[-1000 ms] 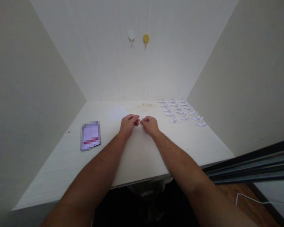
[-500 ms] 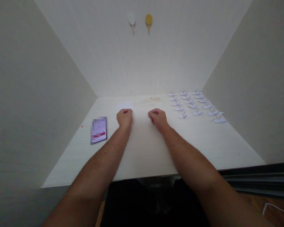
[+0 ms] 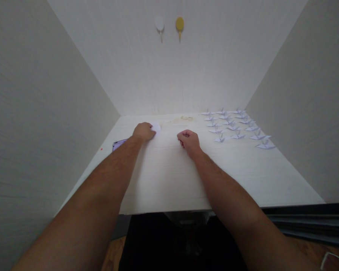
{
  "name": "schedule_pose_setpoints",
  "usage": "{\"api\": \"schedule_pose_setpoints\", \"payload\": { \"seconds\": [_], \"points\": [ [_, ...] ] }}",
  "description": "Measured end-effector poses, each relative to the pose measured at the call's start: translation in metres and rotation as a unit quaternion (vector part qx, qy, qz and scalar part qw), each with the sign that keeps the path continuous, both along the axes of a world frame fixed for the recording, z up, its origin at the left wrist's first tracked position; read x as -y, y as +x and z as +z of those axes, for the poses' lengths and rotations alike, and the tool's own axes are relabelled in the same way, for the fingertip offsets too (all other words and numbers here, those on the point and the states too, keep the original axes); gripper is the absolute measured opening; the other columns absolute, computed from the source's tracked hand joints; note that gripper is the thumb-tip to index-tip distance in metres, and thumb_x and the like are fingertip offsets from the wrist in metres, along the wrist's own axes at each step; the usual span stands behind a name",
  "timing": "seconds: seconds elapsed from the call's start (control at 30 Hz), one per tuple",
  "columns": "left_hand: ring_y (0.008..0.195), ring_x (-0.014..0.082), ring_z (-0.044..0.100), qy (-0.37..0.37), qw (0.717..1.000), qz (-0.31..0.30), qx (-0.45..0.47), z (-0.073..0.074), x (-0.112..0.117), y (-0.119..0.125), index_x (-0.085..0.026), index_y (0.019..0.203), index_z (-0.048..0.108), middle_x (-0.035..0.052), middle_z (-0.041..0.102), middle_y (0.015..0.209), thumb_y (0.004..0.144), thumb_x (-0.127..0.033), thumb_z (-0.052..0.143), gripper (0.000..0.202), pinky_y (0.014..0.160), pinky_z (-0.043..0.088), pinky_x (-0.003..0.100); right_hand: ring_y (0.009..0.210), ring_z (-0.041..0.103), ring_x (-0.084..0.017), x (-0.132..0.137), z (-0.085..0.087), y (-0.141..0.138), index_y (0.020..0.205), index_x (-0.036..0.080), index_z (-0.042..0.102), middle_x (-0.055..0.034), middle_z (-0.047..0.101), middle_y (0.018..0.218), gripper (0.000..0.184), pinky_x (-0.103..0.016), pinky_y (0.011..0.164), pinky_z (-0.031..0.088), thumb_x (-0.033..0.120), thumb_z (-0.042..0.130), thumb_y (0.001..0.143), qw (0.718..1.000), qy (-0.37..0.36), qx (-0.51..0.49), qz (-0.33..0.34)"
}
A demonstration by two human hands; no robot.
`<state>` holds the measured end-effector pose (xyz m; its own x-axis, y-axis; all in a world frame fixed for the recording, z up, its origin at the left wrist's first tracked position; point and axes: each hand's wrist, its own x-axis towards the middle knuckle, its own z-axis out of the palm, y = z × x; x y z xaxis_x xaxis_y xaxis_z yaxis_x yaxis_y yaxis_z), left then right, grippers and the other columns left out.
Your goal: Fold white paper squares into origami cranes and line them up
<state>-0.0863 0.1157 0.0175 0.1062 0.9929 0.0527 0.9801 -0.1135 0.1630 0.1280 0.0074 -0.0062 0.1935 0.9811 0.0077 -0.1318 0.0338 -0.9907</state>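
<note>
My left hand (image 3: 144, 131) is at the white paper (image 3: 156, 127) near the back of the table, its thumb and fingertips on the paper's left part. The far fingers are hidden under the hand. My right hand (image 3: 188, 140) rests on the table in the middle, fingers curled into a pinch. Whatever lies between those fingertips, if anything, is too small to make out. Several folded white paper cranes (image 3: 234, 128) stand in rows to the right of my right hand.
A phone (image 3: 118, 144) lies at the left, mostly covered by my left forearm. A small red speck (image 3: 101, 149) is close to the left wall. Brownish marks (image 3: 186, 118) show at the table's back. White and yellow hooks (image 3: 180, 24) hang on the back wall.
My left hand has moved left and slightly away from me, from a closed pose beside the paper onto it. The left forearm now covers most of the phone. My right hand stays put.
</note>
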Motion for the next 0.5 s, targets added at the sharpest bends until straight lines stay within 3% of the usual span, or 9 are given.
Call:
{"api": "schedule_pose_setpoints", "payload": {
  "seconds": [0.33, 0.5],
  "points": [
    [0.11, 0.0379, 0.063, 0.032, 0.999, 0.002, -0.006, 0.002, 0.018, 0.002, -0.019, 0.125, 0.068, 0.0154, 0.069, 0.122, 0.076, -0.043, 0.058, 0.055, 0.095, 0.049, 0.048, 0.043, 0.044, -0.007, -0.002, -0.002, 0.0, 0.068, 0.018, 0.059, 0.0057, 0.056, 0.053, 0.015, -0.02, 0.04, 0.032, 0.03, 0.068, 0.066, 1.0, 0.004, 0.022, 0.002],
    [0.103, 0.0387, 0.065, 0.001, 1.0, -0.014, -0.026, 0.002, 0.009, 0.001, -0.019, 0.102, 0.076, 0.016, 0.073, 0.108, 0.075, -0.046, 0.06, 0.041, 0.093, 0.049, 0.052, 0.045, 0.046, -0.007, -0.008, -0.007, 0.002, 0.071, 0.019, 0.06, 0.006, 0.056, 0.056, 0.017, -0.019, 0.044, 0.036, 0.033, 0.069, 0.069, 0.999, 0.007, 0.039, 0.006]
  ]
}}
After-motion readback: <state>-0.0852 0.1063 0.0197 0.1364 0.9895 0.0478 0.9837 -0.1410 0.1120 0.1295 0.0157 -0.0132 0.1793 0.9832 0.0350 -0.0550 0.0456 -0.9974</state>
